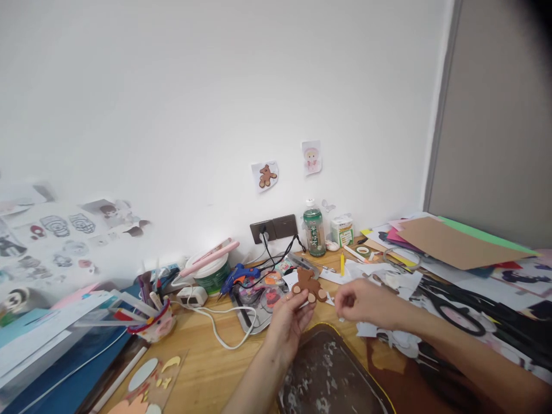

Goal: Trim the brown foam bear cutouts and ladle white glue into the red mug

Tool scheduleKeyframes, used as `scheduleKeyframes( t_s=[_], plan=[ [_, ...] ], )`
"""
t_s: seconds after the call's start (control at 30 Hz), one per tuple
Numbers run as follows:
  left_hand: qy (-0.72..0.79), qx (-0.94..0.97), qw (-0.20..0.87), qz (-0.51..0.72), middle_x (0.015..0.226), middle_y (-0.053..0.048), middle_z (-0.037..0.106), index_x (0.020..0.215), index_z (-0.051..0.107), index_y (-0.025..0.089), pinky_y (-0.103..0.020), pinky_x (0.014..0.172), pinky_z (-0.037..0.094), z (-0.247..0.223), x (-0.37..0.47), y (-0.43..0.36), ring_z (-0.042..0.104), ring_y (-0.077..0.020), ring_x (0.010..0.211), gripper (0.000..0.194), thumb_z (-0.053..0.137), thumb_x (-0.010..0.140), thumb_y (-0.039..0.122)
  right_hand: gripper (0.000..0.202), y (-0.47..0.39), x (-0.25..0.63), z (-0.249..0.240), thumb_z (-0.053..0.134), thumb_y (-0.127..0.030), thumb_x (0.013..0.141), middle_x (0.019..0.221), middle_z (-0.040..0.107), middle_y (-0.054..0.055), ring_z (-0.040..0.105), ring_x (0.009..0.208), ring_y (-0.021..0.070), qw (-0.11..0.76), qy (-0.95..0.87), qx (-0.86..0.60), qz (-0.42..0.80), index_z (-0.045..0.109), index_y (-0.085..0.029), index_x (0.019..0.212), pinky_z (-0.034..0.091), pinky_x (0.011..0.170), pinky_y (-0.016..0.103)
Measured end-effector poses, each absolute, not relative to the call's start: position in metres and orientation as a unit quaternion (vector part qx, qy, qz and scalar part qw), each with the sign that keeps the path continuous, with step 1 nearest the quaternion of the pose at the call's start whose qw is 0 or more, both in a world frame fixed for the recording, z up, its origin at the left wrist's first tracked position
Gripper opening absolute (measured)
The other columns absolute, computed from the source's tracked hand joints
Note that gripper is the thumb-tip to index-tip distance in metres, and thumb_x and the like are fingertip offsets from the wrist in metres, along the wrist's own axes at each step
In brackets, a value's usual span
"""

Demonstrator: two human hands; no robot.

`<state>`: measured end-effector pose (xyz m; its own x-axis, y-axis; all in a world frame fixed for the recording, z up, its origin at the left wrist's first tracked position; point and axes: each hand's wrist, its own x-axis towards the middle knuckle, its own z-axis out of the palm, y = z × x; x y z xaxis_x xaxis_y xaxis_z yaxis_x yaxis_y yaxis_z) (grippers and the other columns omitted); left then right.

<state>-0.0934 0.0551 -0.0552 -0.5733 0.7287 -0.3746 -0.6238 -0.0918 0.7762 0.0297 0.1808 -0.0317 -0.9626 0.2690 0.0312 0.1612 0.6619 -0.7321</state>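
My left hand (290,323) holds a brown bear cutout (307,283) with pale paw pads between thumb and fingers, above the wooden table. To its right, my right hand (356,302) is closed, its fingertips pinched together and pointing down; a tiny whitish bit shows below them, too small to name. The two hands are apart. Under and in front of them lies a dark brown tray (328,374) with a yellow edge and whitish smears. A picture of a similar brown bear (266,175) is stuck on the wall.
A blue glue gun (238,277) with cables rests by a metal tray (254,329). Behind stand a green bottle (314,230) and a small box (342,231). Black scissors (457,313) and paper sheets (461,242) lie right; a pen holder (157,325) stands left.
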Motion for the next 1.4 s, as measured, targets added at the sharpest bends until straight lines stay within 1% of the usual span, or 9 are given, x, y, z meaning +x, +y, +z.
scheduleKeyframes(
  t_s=[0.07, 0.17, 0.37, 0.43, 0.53, 0.93, 1.13, 1.23, 1.4],
  plan=[
    [0.492, 0.052, 0.46, 0.737, 0.069, -0.001, 0.063, 0.078, 0.053, 0.014, -0.014, 0.055, 0.046, -0.054, -0.093, 0.054, 0.061, -0.0083, 0.061, 0.018, 0.064, 0.063, 0.015, 0.015, 0.176, 0.032, -0.038, 0.052, -0.016, 0.061, 0.059, 0.064, -0.002, 0.055, 0.055, 0.0121, -0.017, -0.93, -0.055, 0.363, 0.067, -0.017, 0.063, 0.036, 0.049, 0.018],
    [0.485, 0.054, 0.467, 0.738, 0.069, 0.0, 0.063, 0.077, 0.053, 0.015, -0.014, 0.055, 0.046, -0.052, -0.091, 0.054, 0.061, -0.0085, 0.061, 0.019, 0.065, 0.062, 0.014, 0.016, 0.168, 0.034, -0.042, 0.053, -0.014, 0.061, 0.057, 0.064, -0.002, 0.056, 0.054, 0.0121, -0.053, -0.956, -0.01, 0.289, 0.069, -0.019, 0.062, 0.034, 0.049, 0.018],
    [0.475, 0.057, 0.472, 0.74, 0.067, -0.001, 0.063, 0.076, 0.053, 0.014, -0.015, 0.055, 0.046, -0.051, -0.087, 0.053, 0.06, -0.0088, 0.059, 0.018, 0.065, 0.063, 0.013, 0.02, 0.168, 0.029, -0.03, 0.051, -0.036, 0.074, 0.061, 0.061, -0.001, 0.054, 0.057, 0.0133, 0.111, -0.931, -0.163, 0.308, 0.057, -0.019, 0.067, 0.032, 0.049, 0.019],
    [0.474, 0.059, 0.471, 0.741, 0.068, -0.001, 0.063, 0.077, 0.054, 0.013, -0.014, 0.056, 0.046, -0.051, -0.085, 0.053, 0.06, -0.0081, 0.059, 0.016, 0.064, 0.063, 0.012, 0.028, 0.165, 0.026, -0.028, 0.051, -0.048, 0.073, 0.064, 0.06, -0.002, 0.054, 0.057, 0.0138, 0.176, -0.914, -0.208, 0.301, 0.051, -0.02, 0.076, 0.032, 0.05, 0.02],
    [0.466, 0.064, 0.476, 0.743, 0.072, -0.001, 0.064, 0.08, 0.056, 0.012, -0.014, 0.056, 0.046, -0.05, -0.081, 0.053, 0.059, -0.0061, 0.057, 0.017, 0.062, 0.064, 0.011, 0.041, 0.159, 0.025, -0.031, 0.053, -0.056, 0.069, 0.068, 0.059, -0.002, 0.053, 0.059, 0.0157, 0.201, -0.913, -0.218, 0.282, 0.044, -0.022, 0.09, 0.031, 0.051, 0.022],
    [0.434, 0.103, 0.485, 0.752, 0.074, -0.003, 0.063, 0.078, 0.058, 0.011, -0.018, 0.066, 0.048, -0.053, -0.073, 0.053, 0.06, -0.0094, 0.066, 0.015, 0.062, 0.063, 0.009, 0.013, 0.155, 0.022, -0.037, 0.043, -0.027, 0.08, 0.062, 0.057, -0.002, 0.053, 0.06, 0.0152, 0.22, -0.913, -0.202, 0.277, 0.048, -0.019, 0.09, 0.035, 0.055, 0.023],
    [0.467, 0.116, 0.462, 0.745, 0.068, -0.003, 0.063, 0.07, 0.056, 0.012, -0.016, 0.059, 0.046, -0.054, -0.074, 0.055, 0.059, -0.0081, 0.061, 0.01, 0.063, 0.064, 0.012, 0.024, 0.156, 0.02, -0.045, 0.034, -0.037, 0.085, 0.06, 0.055, -0.002, 0.049, 0.042, 0.01, 0.186, -0.854, -0.214, 0.436, 0.046, -0.019, 0.096, 0.036, 0.041, 0.02],
    [0.479, 0.119, 0.454, 0.742, 0.066, -0.002, 0.062, 0.066, 0.053, 0.013, -0.014, 0.056, 0.045, -0.055, -0.075, 0.055, 0.058, -0.0072, 0.059, 0.011, 0.064, 0.063, 0.013, 0.029, 0.158, 0.016, -0.051, 0.042, -0.039, 0.081, 0.049, 0.048, -0.006, 0.045, 0.037, 0.009, 0.145, -0.815, -0.219, 0.517, 0.045, -0.018, 0.101, 0.033, 0.033, 0.017],
    [0.505, 0.12, 0.439, 0.733, 0.063, -0.001, 0.06, 0.064, 0.051, 0.013, -0.016, 0.055, 0.044, -0.056, -0.075, 0.055, 0.057, -0.0068, 0.056, 0.016, 0.067, 0.059, 0.015, 0.014, 0.162, 0.013, -0.057, 0.049, -0.03, 0.075, 0.05, 0.05, -0.005, 0.045, 0.038, 0.0065, 0.109, -0.761, -0.167, 0.618, 0.049, -0.016, 0.078, 0.035, 0.035, 0.016]
  ],
)
